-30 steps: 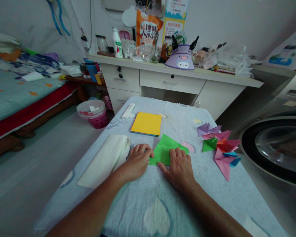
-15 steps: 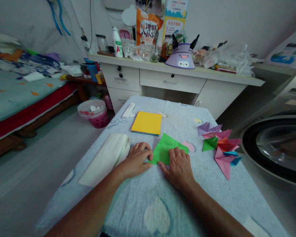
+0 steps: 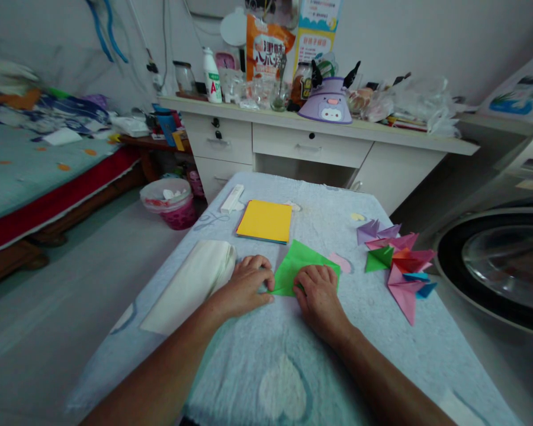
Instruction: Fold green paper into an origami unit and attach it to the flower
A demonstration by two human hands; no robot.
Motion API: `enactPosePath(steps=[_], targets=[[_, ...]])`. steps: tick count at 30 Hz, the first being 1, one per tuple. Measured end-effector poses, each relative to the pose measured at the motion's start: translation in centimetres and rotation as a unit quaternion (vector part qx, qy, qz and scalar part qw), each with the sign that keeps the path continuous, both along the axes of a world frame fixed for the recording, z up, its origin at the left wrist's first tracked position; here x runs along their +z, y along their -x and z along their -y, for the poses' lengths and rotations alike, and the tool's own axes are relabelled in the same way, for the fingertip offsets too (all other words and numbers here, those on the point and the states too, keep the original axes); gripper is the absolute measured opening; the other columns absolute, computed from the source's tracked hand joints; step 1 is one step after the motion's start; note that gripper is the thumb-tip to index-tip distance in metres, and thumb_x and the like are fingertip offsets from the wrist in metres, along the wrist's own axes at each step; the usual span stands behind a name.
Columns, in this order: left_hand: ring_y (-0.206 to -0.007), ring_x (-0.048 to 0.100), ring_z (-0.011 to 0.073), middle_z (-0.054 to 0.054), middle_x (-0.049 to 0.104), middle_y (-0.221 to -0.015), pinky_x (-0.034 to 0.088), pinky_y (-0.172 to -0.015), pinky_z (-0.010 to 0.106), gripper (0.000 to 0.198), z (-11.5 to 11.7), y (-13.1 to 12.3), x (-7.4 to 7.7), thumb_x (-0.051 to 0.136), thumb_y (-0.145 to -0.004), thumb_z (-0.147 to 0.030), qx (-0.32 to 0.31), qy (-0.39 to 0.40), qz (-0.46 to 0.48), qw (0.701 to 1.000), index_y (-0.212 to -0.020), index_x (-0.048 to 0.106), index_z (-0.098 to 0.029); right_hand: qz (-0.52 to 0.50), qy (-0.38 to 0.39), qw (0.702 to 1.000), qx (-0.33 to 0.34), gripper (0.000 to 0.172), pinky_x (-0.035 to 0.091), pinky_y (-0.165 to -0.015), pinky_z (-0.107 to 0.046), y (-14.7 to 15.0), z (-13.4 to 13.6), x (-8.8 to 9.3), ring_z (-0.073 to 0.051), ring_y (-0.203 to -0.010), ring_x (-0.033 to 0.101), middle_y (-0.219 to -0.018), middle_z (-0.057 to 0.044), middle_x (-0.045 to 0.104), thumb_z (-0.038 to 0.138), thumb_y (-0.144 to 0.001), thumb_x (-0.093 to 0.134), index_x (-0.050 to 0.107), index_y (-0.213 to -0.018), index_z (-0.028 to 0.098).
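Note:
A green sheet of origami paper [image 3: 298, 258], partly folded, lies on the cloth-covered table between my hands. At its left lower corner, my left hand [image 3: 251, 283] pinches the paper between thumb and fingers. My right hand [image 3: 318, 296] presses on the sheet's right part, its fingers curled and its thumb drawn in against them; the paper beneath is hidden. Just beyond lies a stack of square paper [image 3: 264, 220] with a yellow sheet on top. Several folded paper shapes [image 3: 400, 260] in pink, purple, green, orange and blue sit together at the right.
A folded white cloth [image 3: 190, 284] lies left of my left hand. A narrow white object [image 3: 232, 199] rests near the table's [image 3: 266, 367] far left edge. Behind stands a cluttered white cabinet [image 3: 311, 145]; a washing machine [image 3: 493, 236] is at the right, a pink bin [image 3: 177, 216] at the left.
My right thumb has moved in from the paper's lower edge toward the curled fingers, and that hand has shifted slightly left. The left hand stays at the corner.

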State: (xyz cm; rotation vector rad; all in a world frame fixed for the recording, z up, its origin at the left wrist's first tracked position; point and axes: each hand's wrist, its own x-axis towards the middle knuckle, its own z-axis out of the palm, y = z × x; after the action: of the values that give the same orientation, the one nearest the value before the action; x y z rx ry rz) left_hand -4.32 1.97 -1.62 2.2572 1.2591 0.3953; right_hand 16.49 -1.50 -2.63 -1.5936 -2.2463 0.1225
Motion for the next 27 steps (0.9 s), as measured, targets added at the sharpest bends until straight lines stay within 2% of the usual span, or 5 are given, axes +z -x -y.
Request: enactPosePath(steps=[5, 12, 27], targets=[[-0.115, 0.045, 0.0249, 0.002, 0.055, -0.115, 0.035, -0.099, 0.042, 0.004, -0.01, -0.14, 0.24, 0.067, -0.076, -0.021, 0.005, -0.001, -0.007, 1.0, -0.079, 0.066, -0.023, -0.002, 0.012, 1.0, -0.013, 0.007, 0.029, -0.097, -0.042, 0.07, -0.27, 0.0, -0.023, -0.096, 0.05, -0.095, -0.004, 0.063, 0.016, -0.087, 0.059, 0.063, -0.084, 0.02], [-0.114, 0.046, 0.0249, 0.003, 0.056, -0.114, 0.036, -0.098, 0.043, 0.005, -0.1, -0.35, 0.65, 0.063, -0.081, -0.023, 0.015, 0.009, -0.013, 1.0, -0.08, 0.068, -0.022, 0.0, 0.015, 1.0, -0.012, 0.008, 0.028, -0.098, -0.042, 0.13, -0.35, 0.05, -0.022, -0.096, 0.051, -0.095, -0.004, 0.063, 0.016, -0.087, 0.058, 0.063, -0.086, 0.02], [-0.109, 0.049, 0.0241, 0.003, 0.059, -0.109, 0.039, -0.092, 0.04, 0.008, -0.01, -0.81, -0.19, 0.061, -0.074, -0.016, 0.04, -0.046, -0.027, 0.998, -0.071, 0.066, -0.021, 0.007, 0.019, 1.0, -0.014, 0.007, 0.03, -0.095, -0.041, 0.14, -0.33, -0.02, -0.023, -0.095, 0.05, -0.096, -0.005, 0.062, 0.016, -0.088, 0.057, 0.063, -0.086, 0.02]])
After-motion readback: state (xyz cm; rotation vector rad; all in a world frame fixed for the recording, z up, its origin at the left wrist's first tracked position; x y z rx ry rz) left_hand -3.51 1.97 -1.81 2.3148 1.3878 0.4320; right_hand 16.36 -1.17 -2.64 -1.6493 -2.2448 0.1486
